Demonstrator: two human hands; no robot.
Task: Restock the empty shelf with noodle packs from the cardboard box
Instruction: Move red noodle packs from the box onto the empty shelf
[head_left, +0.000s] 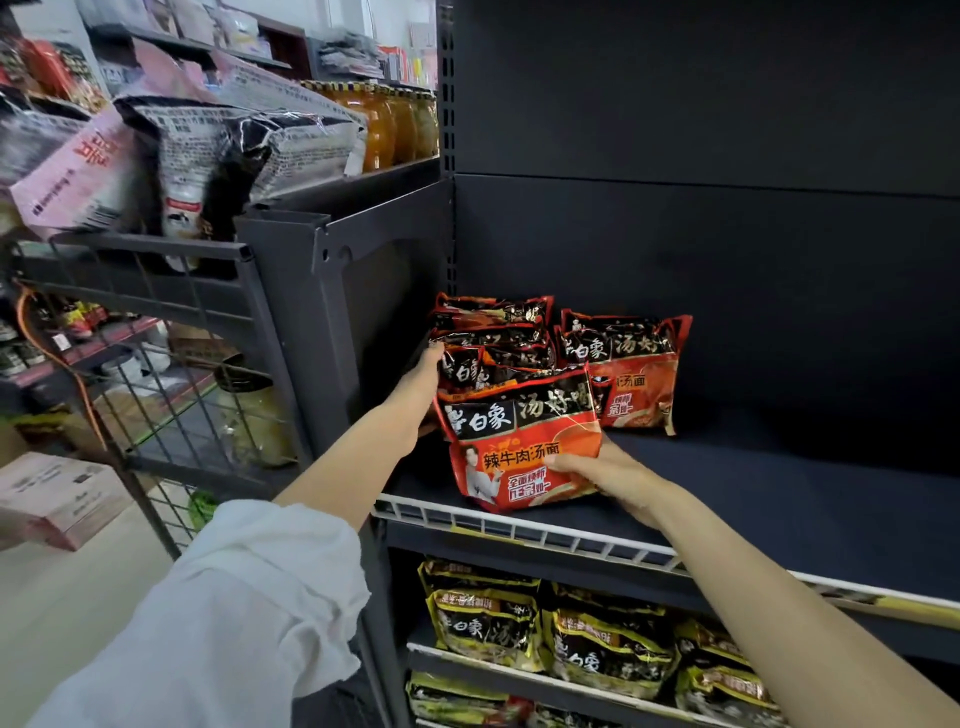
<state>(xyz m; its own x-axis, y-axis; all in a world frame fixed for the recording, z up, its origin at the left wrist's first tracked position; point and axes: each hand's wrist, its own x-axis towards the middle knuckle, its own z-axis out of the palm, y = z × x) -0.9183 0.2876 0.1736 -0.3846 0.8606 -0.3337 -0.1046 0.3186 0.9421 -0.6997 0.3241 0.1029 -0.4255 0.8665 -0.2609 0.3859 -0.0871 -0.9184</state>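
The right hand (605, 475) grips the lower right edge of a red noodle pack (519, 441), thumb pressed over its printed front and the other fingers tucked beneath, so the pack stands tilted just above and to the left of that hand, near the front rail of the dark shelf (779, 499). The left hand (428, 364) reaches past the pack's upper left corner and touches the side of a row of red packs (493, 332) right behind it; whether its fingers curl round one cannot be told. Another red pack (623, 369) stands beyond the right hand, against the back.
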